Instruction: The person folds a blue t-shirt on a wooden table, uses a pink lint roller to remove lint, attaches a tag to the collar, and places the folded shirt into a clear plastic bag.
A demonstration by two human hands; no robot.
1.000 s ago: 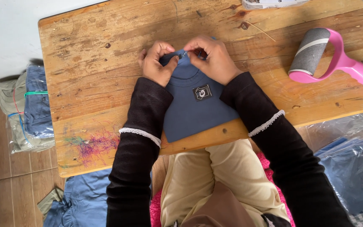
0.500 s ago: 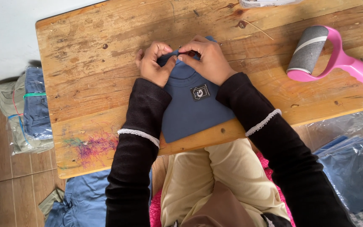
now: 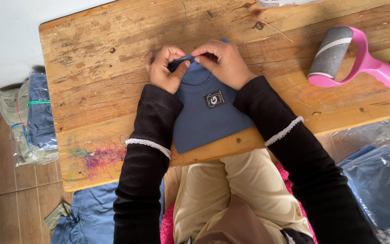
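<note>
Down on the wooden table (image 3: 113,68), seen from the head camera, a folded blue garment (image 3: 208,117) lies flat near the front edge, with a small dark square patch (image 3: 214,99) on its upper face. Both hands meet at the garment's far end. The left hand (image 3: 165,70) is curled, its thumb and fingers pinching the blue fabric at the top edge. The right hand (image 3: 222,63) is also closed on that same edge, fingertips pressing and pinching the cloth just beside the left thumb. Both forearms, in black sleeves with white lace trim, rest over the garment's sides.

To the right on the table, well apart from the hands, lies a pink lint roller (image 3: 355,61) with a grey roll, on its side. A scribble of coloured marks (image 3: 98,156) stains the wood near the front left corner.

As for containers: on the floor to the left sits a clear plastic bag (image 3: 28,117) holding folded blue and beige clothes, tied with coloured bands. At the lower right, more clear plastic bags (image 3: 380,176) hold folded blue fabric. Loose blue cloth (image 3: 84,217) lies on the floor under the table's left side, not in any bag.
</note>
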